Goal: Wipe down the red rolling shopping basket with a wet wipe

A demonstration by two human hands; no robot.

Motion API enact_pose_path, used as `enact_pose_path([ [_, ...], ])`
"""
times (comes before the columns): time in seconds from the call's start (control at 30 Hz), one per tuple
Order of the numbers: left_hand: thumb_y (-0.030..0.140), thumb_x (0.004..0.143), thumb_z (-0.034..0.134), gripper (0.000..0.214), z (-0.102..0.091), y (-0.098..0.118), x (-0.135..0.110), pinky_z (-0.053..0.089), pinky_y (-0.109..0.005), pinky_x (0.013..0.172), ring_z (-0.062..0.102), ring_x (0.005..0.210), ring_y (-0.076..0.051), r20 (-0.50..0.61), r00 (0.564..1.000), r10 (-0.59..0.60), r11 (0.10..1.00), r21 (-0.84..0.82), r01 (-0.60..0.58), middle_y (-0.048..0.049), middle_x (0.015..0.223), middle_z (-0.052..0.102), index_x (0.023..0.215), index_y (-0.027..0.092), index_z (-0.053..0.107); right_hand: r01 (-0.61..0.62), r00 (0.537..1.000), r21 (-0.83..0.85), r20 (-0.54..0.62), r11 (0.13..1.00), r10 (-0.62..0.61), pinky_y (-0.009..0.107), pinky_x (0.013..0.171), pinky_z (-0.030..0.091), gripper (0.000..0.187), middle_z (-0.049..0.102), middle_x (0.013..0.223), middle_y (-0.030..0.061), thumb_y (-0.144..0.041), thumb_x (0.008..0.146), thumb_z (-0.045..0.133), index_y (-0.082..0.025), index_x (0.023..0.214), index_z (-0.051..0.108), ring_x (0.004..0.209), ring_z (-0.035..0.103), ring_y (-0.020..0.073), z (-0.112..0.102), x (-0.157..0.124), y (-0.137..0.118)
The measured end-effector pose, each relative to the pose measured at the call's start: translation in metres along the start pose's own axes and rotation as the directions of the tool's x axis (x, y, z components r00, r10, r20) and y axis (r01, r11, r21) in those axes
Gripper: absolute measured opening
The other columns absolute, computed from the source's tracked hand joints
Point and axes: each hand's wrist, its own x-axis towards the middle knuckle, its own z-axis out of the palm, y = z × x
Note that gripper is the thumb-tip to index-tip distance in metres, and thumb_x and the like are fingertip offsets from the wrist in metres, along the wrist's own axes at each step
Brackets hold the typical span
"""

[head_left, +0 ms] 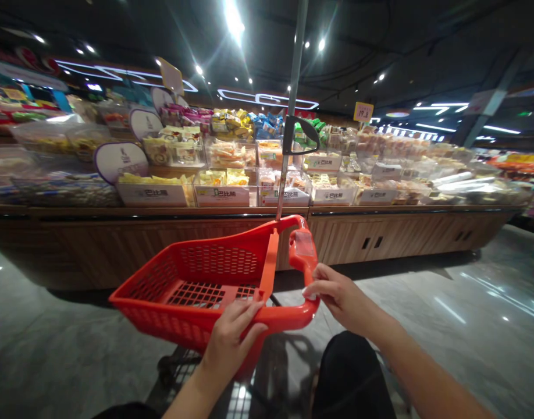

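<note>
An empty red plastic shopping basket (192, 273) sits on a cart frame in front of me, tilted to the left. My left hand (230, 337) lies over the basket's near rim, fingers curled onto it. My right hand (337, 294) is closed on the red handle (302, 256) at the basket's right corner, thumb on its inner side. A grey pole (293, 99) rises from the cart behind the basket.
A long wooden display counter (249, 233) runs across the aisle ahead, stacked with clear bins of packaged snacks (230, 154) and price signs. A polished grey floor (445, 302) spreads to the right and left. My dark trouser leg (349, 378) shows below.
</note>
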Motion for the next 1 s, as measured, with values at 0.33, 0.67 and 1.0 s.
enact_pose_path([
  [0.33, 0.036, 0.083, 0.058, 0.030, -0.004, 0.002, 0.000, 0.055, -0.026, 0.080, 0.065, 0.088, -0.016, -0.016, 0.999, 0.037, 0.999, -0.018, -0.037, -0.0047, 0.095, 0.069, 0.109, 0.023, 0.063, -0.001, 0.998, -0.334, 0.059, 0.942, 0.022, 0.022, 0.064, 0.041, 0.024, 0.055, 0.091, 0.0008, -0.004, 0.080, 0.051, -0.022, 0.083, 0.067, 0.068, 0.053, 0.0111, -0.003, 0.030, 0.009],
  [0.67, 0.030, 0.082, 0.060, 0.030, -0.017, -0.003, -0.004, 0.054, -0.025, 0.083, 0.065, 0.092, -0.015, 0.016, 0.996, 0.082, 0.996, -0.028, -0.082, -0.0046, 0.099, 0.068, 0.111, 0.021, 0.062, -0.017, 1.000, -0.003, 0.005, 1.000, 0.017, 0.024, 0.070, 0.045, 0.028, 0.050, 0.090, 0.0026, -0.003, 0.083, 0.047, -0.021, 0.094, 0.066, 0.076, 0.054, 0.0126, 0.004, 0.003, -0.001],
  [1.0, 0.029, 0.081, 0.061, 0.032, -0.029, -0.015, -0.007, 0.052, -0.026, 0.088, 0.064, 0.097, -0.015, 0.063, 0.996, 0.065, 0.997, -0.035, -0.063, -0.0036, 0.103, 0.068, 0.113, 0.023, 0.061, 0.044, 0.965, 0.261, -0.263, 0.964, 0.027, 0.030, 0.073, 0.048, 0.041, 0.046, 0.095, 0.0056, -0.008, 0.090, 0.038, -0.026, 0.124, 0.054, 0.085, 0.052, 0.0166, 0.046, -0.035, -0.033],
])
